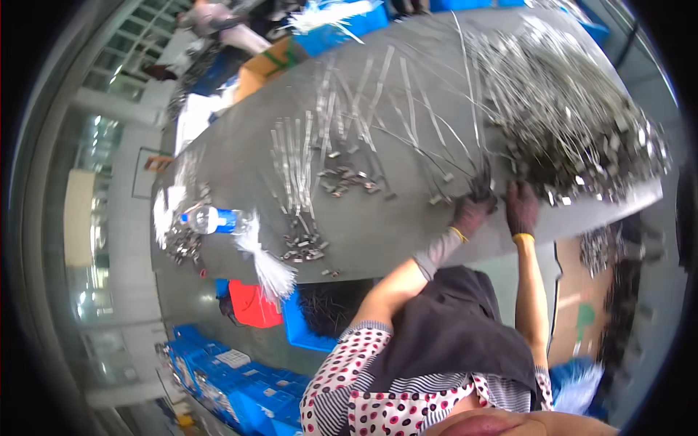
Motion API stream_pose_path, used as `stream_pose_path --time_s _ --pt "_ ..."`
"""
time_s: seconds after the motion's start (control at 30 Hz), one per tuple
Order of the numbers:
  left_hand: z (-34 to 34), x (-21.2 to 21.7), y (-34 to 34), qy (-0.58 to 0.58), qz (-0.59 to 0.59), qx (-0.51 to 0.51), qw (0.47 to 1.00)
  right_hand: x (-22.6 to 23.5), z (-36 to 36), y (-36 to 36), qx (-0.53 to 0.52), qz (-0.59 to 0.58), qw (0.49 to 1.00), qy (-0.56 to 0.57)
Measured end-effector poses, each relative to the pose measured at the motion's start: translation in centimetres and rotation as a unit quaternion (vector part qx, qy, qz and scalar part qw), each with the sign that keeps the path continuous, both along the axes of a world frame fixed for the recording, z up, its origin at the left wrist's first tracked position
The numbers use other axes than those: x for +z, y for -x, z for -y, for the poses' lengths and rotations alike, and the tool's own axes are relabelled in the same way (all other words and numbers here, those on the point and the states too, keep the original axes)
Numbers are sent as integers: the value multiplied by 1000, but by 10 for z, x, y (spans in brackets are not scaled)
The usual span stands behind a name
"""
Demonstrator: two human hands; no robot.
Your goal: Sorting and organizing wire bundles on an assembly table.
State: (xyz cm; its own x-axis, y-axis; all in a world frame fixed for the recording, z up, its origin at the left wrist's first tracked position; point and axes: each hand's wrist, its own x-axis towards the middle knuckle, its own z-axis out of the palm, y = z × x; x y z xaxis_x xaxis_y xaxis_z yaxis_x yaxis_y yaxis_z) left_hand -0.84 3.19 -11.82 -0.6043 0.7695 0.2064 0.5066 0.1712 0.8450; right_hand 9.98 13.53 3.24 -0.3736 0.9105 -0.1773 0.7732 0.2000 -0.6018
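Observation:
My left hand (472, 212), in a dark red and grey glove, is at the table's near edge. Its fingers are closed at the lower ends of long thin silvery metal strips (471, 94) with small metal heads, which look like metal cable ties. Close beside it on the right, my right hand (521, 211), in a matching glove, reaches to the edge of a big tangled heap of such strips (567, 109). Its fingers are blurred, and I cannot see whether anything is between them. Several loose strips (411, 109) lie left of my hands.
Farther left on the grey table (240, 138) are a bunch of strips (294, 167), a pile of small metal heads (349, 182), a plastic bottle (214, 219) and a white bundle (270, 269). Blue bins (240, 385) stand below. A person (225, 25) is at the far left.

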Motion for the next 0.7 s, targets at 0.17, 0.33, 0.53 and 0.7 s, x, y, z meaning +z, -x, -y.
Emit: stream_pose_path --time_s 0.17,0.33,0.53,0.7 --pt "19 156 36 189 65 43 979 -39 -29 -5 38 83 996 10" --pt "26 156 56 21 260 81 962 -75 -36 6 33 73 994 -76" --pt "37 120 18 71 437 51 895 -78 -32 -95 399 103 911 -8" --pt "37 101 -36 76 485 4 871 -5 51 -159 203 -60 963 170"
